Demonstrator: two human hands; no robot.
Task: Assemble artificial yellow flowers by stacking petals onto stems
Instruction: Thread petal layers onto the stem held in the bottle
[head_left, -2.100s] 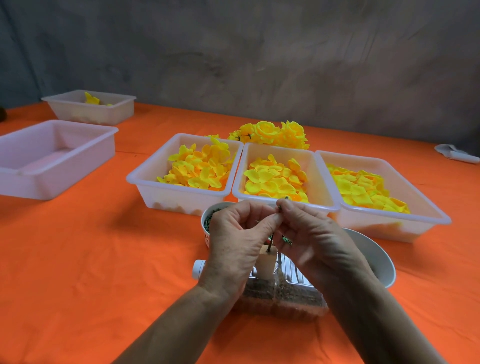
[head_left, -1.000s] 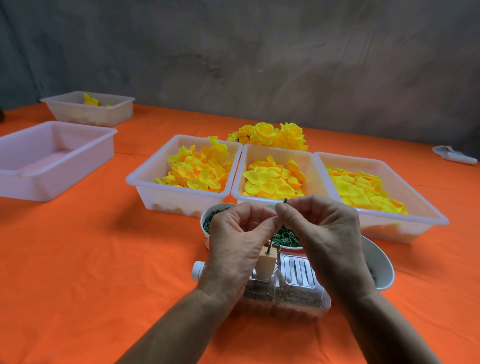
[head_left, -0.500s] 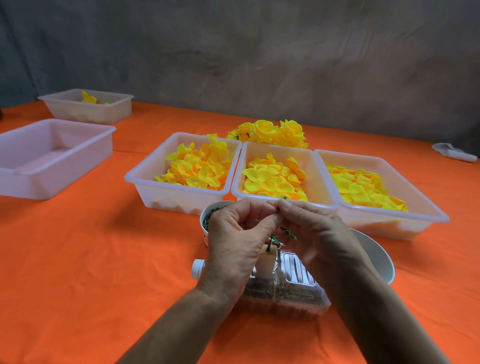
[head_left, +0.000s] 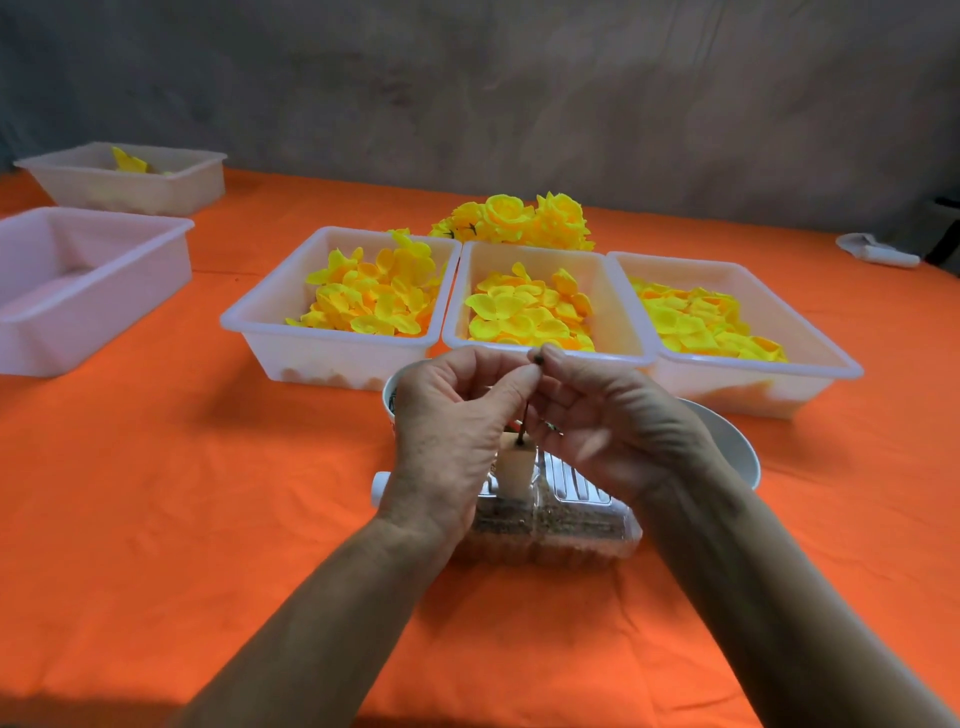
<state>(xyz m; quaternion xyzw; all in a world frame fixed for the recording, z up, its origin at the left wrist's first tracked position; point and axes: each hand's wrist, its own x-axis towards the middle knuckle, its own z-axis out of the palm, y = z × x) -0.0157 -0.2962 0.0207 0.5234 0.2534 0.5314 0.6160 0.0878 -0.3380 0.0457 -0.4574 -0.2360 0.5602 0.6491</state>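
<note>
The stem (head_left: 528, 410), a thin dark rod, stands upright in a small white block (head_left: 515, 470) fixed on a clear box (head_left: 545, 525) at the near centre of the orange table (head_left: 156, 493). The left hand (head_left: 457, 431) has thumb and forefinger pinched on the stem from the left of the block; the right hand (head_left: 613, 431) has its fingertips closed on the stem's top, just above the block. Whether a small part sits between the fingers cannot be told. Three trays of yellow petals stand beyond the block: left tray (head_left: 332, 332), middle tray (head_left: 545, 317), right tray (head_left: 737, 338). Finished flowers (head_left: 519, 218) lie behind the trays. Risks, as a judgement: sideways force from either hand may bend the stem or pull it from the block. The bowl (head_left: 727, 447), just right of the block, may be knocked by the right wrist.
</note>
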